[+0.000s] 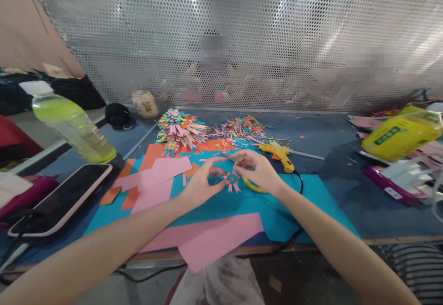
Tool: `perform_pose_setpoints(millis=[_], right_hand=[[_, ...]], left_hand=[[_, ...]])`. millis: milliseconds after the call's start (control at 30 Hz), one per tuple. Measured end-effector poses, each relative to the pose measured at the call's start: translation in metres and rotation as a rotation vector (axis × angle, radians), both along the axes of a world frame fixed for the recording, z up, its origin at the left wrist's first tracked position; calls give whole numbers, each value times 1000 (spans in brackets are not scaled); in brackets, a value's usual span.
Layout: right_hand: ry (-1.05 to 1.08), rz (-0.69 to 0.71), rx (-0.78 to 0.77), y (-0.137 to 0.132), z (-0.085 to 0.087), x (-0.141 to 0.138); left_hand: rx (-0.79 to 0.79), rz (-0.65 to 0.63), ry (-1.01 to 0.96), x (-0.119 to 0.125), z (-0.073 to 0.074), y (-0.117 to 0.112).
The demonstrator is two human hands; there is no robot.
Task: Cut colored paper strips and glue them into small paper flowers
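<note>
Between my hands is a small pink-and-orange paper flower (232,183) with notched, ribbon-like tails. My left hand (205,180) pinches its left edge between thumb and fingertips. From the other side, my right hand (259,170) is closed with its fingertips on the flower's upper right. Scissors with a yellow handle (255,187) show under my right hand; whether they lie on the paper or hang from the hand, I cannot tell. Blue paper (214,209) lies below. A yellow glue gun (283,155) rests just beyond my right hand.
A heap of finished paper flowers (180,132) and thin paper scraps (242,127) lie before a perforated metal panel (270,46). Pink sheets (221,240) overhang the front edge. Left are a phone (65,199) and a green drink bottle (74,125); right, a yellow pack (401,132).
</note>
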State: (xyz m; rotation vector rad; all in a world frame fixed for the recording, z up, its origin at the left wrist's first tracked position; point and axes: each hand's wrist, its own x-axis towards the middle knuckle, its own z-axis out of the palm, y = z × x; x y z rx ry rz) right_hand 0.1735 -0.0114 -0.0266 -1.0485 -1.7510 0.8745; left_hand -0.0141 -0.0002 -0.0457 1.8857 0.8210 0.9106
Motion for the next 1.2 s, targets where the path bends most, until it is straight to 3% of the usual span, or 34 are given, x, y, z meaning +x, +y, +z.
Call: perform_pose_setpoints(millis=[167, 367, 733, 967, 1200], right_hand=[[28, -41, -21, 1, 0, 5], [-2, 91, -204, -5, 3, 5], [29, 12, -166, -7, 5, 4], [56, 90, -289, -5, 5, 9], [80, 79, -255, -6, 0, 6]], left_hand=[[-23, -31, -19, -1, -1, -1], [-56, -44, -41, -2, 3, -3], [-10, -43, -51, -1, -2, 1], [-25, -20, -61, -1, 1, -1], [-13, -18, -36, 0, -1, 0]])
